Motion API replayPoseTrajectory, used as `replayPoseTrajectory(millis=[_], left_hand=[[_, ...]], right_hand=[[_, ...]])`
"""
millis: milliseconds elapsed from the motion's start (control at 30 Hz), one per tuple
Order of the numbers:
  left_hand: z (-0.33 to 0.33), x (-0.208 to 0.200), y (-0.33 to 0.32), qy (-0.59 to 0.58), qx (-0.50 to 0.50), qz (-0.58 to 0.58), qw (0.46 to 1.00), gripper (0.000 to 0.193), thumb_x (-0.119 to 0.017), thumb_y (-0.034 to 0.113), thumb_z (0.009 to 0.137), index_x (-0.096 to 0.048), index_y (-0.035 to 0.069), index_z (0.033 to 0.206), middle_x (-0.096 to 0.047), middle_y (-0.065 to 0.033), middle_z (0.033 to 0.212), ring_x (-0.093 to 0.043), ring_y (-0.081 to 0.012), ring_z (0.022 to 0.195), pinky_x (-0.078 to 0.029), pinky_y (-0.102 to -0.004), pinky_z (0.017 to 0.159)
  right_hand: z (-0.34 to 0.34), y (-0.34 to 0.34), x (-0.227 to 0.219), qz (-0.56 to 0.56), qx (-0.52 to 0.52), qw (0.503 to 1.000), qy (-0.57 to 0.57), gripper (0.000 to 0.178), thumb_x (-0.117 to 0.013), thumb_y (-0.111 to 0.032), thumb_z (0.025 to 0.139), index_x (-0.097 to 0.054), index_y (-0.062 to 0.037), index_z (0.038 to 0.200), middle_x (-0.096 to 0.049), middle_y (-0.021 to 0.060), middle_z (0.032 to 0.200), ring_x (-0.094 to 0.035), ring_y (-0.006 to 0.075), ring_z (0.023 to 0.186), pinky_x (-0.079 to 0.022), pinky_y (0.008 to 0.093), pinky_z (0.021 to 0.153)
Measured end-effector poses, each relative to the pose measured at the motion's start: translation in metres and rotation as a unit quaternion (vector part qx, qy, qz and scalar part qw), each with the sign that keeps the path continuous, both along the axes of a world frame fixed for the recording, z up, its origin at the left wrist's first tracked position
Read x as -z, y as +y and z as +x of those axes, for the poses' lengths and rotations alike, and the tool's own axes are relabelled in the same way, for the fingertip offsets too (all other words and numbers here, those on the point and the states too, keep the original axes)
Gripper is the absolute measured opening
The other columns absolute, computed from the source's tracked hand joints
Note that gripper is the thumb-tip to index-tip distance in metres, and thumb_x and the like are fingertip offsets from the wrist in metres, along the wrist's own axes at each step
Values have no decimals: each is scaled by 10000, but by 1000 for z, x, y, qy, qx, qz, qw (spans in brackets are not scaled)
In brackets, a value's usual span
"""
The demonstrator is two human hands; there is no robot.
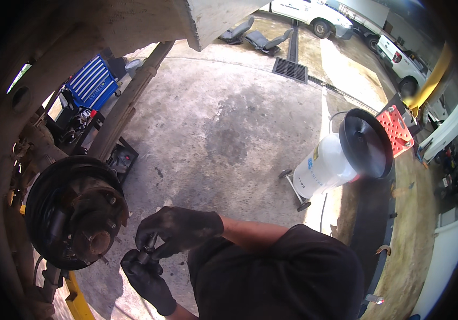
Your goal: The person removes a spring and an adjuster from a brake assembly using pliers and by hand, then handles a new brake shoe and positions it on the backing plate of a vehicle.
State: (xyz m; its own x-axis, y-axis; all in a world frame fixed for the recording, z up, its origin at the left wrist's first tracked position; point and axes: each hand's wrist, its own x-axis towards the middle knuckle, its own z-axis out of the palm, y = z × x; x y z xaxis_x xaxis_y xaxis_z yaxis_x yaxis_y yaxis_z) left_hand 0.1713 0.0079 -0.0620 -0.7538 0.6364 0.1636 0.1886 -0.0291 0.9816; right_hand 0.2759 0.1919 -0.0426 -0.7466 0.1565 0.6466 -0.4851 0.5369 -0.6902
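Note:
My two hands, both in black gloves, meet in front of a rusty wheel hub. My left hand [148,278], the lower one, closes round the bottom of a small dark metal cylindrical part [144,256]. With thumb and fingers pinched, my right hand [178,229] grips its upper end, where a thin shiny piece shows. The exact kind of part cannot be made out. Just left of my hands is the hub [100,242] with wheel studs, set in a round black brake assembly [47,208] under the raised vehicle.
A blue tool chest [91,82] and a black tool cart [125,159] stand beyond the brake assembly. A white wheeled tank with a black funnel top [366,143] is to the right. A yellow stand [78,298] rises below the hub. Car seats [268,41] lie near a floor grate [291,70].

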Motion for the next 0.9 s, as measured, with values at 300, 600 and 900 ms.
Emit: replayPoseTrajectory(millis=[300,600,900], left_hand=[[-18,-7,-66,107,-47,-34,993,488,-424,507,1103,-585,55,1190,-542,-21,877,-467,-84,696,-355,-249,594],[-45,-5,-114,-95,116,127,980,377,-476,370,1111,-539,49,1298,-681,-128,934,-565,-144,752,-456,-297,689],[-52,-9,-135,-123,81,190,971,229,-594,177,1060,-575,44,1246,-672,-70,973,-558,-77,752,-444,-250,650]], right_hand=[[-10,-71,-25,-67,-8,996,-56,343,-775,-239,908,-674,-75,1191,-709,104,1004,-665,189,744,-522,347,666],[-12,-140,-29,-322,104,932,-134,199,-689,5,959,-679,-31,1154,-700,-1,914,-501,9,645,-385,208,553],[-25,-177,-41,-347,138,918,-138,301,-662,31,939,-634,28,1239,-719,68,889,-568,44,620,-423,203,537]])
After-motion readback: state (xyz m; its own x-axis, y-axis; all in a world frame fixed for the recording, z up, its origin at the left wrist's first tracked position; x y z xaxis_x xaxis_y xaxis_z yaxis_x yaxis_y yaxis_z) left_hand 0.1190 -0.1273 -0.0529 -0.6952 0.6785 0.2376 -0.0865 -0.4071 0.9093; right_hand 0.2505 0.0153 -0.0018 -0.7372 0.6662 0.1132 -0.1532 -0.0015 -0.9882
